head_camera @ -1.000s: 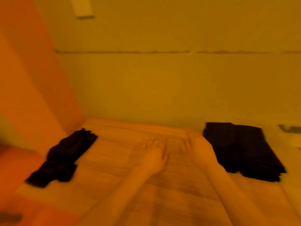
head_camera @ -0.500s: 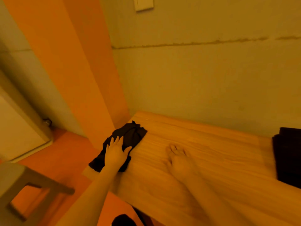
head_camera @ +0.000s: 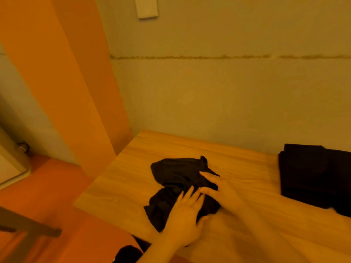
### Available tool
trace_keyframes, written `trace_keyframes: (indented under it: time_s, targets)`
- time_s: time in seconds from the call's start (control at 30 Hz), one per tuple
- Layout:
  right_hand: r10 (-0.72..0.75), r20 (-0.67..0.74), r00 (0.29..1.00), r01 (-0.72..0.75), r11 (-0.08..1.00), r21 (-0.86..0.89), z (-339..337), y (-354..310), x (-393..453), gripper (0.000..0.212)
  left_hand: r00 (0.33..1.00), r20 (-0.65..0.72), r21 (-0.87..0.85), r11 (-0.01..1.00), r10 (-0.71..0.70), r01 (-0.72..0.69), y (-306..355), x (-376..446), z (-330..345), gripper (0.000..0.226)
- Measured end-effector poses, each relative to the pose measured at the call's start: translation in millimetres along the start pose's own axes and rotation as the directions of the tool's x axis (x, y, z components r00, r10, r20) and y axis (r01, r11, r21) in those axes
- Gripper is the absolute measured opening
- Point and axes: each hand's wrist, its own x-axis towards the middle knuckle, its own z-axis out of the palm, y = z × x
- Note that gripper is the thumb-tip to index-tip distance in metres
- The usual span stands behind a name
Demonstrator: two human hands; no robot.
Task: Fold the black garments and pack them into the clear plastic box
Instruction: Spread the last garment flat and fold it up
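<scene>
Crumpled black garment (head_camera: pixel 176 173) sits mid-counter (head_camera: pixel 121 188), both hands flat on it with fingers spread, not gripping: left hand (head_camera: pixel 185 219) on the near part, right hand (head_camera: pixel 226 190) on its right edge. Folded black stack (head_camera: pixel 313 175) is off right by the wall (head_camera: pixel 218 95). A stool (head_camera: pixel 28 223) pokes in lower left.

A plain room indoors, likely in a home, seen under dim amber light — a light wooden table (head_camera: pixel 190 149) is pushed into a corner against a pale painted wall (head_camera: pixel 218 95) with a horizontal seam across it. A white switch plate (head_camera: pixel 146 6) is fixed high on the wall, an orange panel (head_camera: pixel 62 76) stands at the left above an orange-red floor (head_camera: pixel 47 196), and black clothing — one crumpled garment (head_camera: pixel 174 173) and a folded stack (head_camera: pixel 313 171) — lies on the tabletop.
</scene>
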Motion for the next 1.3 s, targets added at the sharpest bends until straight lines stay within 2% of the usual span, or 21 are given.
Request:
trace_keyframes:
  time_s: [0.03,0.1,0.13,0.2,0.27,0.33,0.37,0.43,0.47,0.5,0.6,0.7,0.73,0.8,0.87,0.93,1.03,1.13,1.2,1.3]
  targets:
    - [0.045,-0.031,0.998,-0.047,0.998,-0.045,-6,8,-7,0.050,0.999,0.026,-0.107,0.994,-0.034,0.037,2,-1,-1,0.086]
    - [0.135,-0.131,0.982,-0.136,0.991,0.001,-18,18,-19,0.031,0.983,-0.083,-0.234,0.962,-0.164,0.141,-6,4,-3,0.089]
    - [0.181,-0.166,0.969,-0.170,0.983,0.074,-24,18,-23,0.019,0.963,-0.123,-0.250,0.947,-0.239,0.203,-10,7,-9,0.081]
    - [0.224,-0.179,0.958,-0.185,0.960,0.208,-39,13,-28,0.007,0.949,-0.076,-0.264,0.924,-0.307,0.277,-16,16,-23,0.060]
    - [0.211,-0.113,0.971,-0.171,0.942,0.289,-57,0,-27,0.014,0.964,-0.034,-0.347,0.908,-0.263,0.235,-13,30,-44,0.058]
    - [0.160,-0.036,0.986,-0.135,0.916,0.378,-75,-18,-21,0.015,0.982,0.045,-0.521,0.834,-0.185,0.181,3,45,-71,0.059]
    - [0.122,-0.018,0.992,-0.104,0.906,0.409,-85,-28,-17,0.014,0.985,0.104,-0.630,0.757,-0.139,0.173,11,54,-83,0.055]
    - [0.039,-0.002,0.999,-0.033,0.895,0.446,-106,-50,-11,0.016,0.981,0.172,-0.795,0.575,-0.090,0.192,27,70,-103,0.028]
    - [-0.002,0.006,1.000,-0.001,0.887,0.461,-116,-59,-9,0.018,0.981,0.161,-0.840,0.508,-0.109,0.194,32,77,-114,0.013]
    - [-0.033,0.019,0.999,0.020,0.879,0.477,-128,-67,-5,0.018,0.984,0.110,-0.862,0.480,-0.137,0.164,36,83,-127,0.008]
    - [-0.063,0.126,0.990,-0.009,0.864,0.503,-166,-84,-1,0.010,0.979,-0.046,-0.902,0.429,-0.196,0.044,36,97,-162,0.017]
    - [-0.041,0.233,0.971,-0.061,0.908,0.413,-200,-98,2,0.007,0.974,-0.070,-0.942,0.336,-0.214,0.007,36,102,-199,0.022]
    - [-0.028,0.254,0.967,-0.068,0.930,0.361,-209,-105,1,0.006,0.981,-0.061,-0.935,0.355,-0.185,0.009,37,102,-211,0.022]
    - [0.000,0.260,0.966,-0.060,0.973,0.222,-225,-116,2,0.011,0.994,-0.025,-0.844,0.535,-0.106,0.036,35,104,-234,0.017]
    - [0.041,0.223,0.974,-0.055,0.997,0.058,-241,-123,4,0.013,0.999,0.029,-0.625,0.779,-0.044,0.052,32,103,-258,0.009]
    - [0.083,0.196,0.977,-0.069,0.995,-0.079,-254,-127,6,0.007,0.995,0.089,-0.414,0.906,-0.051,0.083,28,104,-278,0.009]
    - [0.168,0.211,0.963,-0.112,0.961,-0.251,-265,-133,8,0.009,0.993,0.078,-0.251,0.962,-0.087,0.103,22,107,-301,0.022]
    - [0.209,0.197,0.958,-0.114,0.907,-0.405,-272,-134,8,0.019,0.994,-0.008,-0.273,0.956,-0.112,0.105,16,109,-321,0.014]
    - [0.163,0.150,0.975,-0.093,0.915,-0.392,-280,-131,7,0.016,0.991,-0.025,-0.281,0.952,-0.131,0.119,8,109,-333,0.010]
    - [0.063,0.082,0.995,-0.035,0.952,-0.305,-293,-126,5,0.005,0.988,-0.009,-0.163,0.975,-0.154,0.150,-5,108,-340,0.017]
